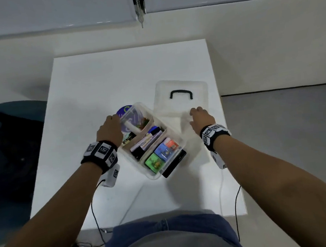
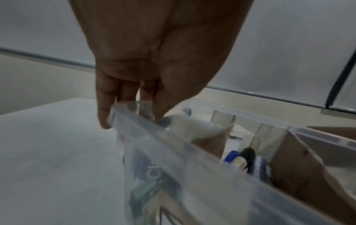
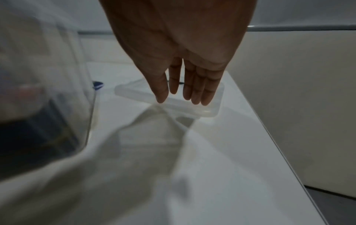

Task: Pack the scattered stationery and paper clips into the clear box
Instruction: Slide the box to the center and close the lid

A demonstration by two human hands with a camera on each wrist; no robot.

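The clear box point(image 1: 153, 177) stands at an angle mid-table, its cardboard-divided compartments full. Inside lie green point(image 1: 153, 162), blue point(image 1: 164, 150) and orange point(image 1: 171, 143) small cases, markers point(image 1: 149, 138) and a white tube point(image 1: 132, 127). My left hand point(image 1: 117, 117) pinches the box's far left corner rim point(image 2: 173, 146), fingers point(image 2: 104, 115) outside and thumb inside. The clear lid point(image 1: 182, 105) with a black handle lies flat to the box's right. Over its near edge my right hand point(image 1: 195, 112) hovers with straight fingers point(image 3: 194, 94), holding nothing; the lid point(image 3: 210, 111) shows just beyond them.
A purple round item point(image 1: 123, 111) sits by the box's far corner, partly behind the wall. The white table point(image 1: 113, 78) ends close to the right of the lid. A dark blue seat point(image 1: 10, 149) stands left of the table. Cables point(image 1: 95, 211) trail off the near edge.
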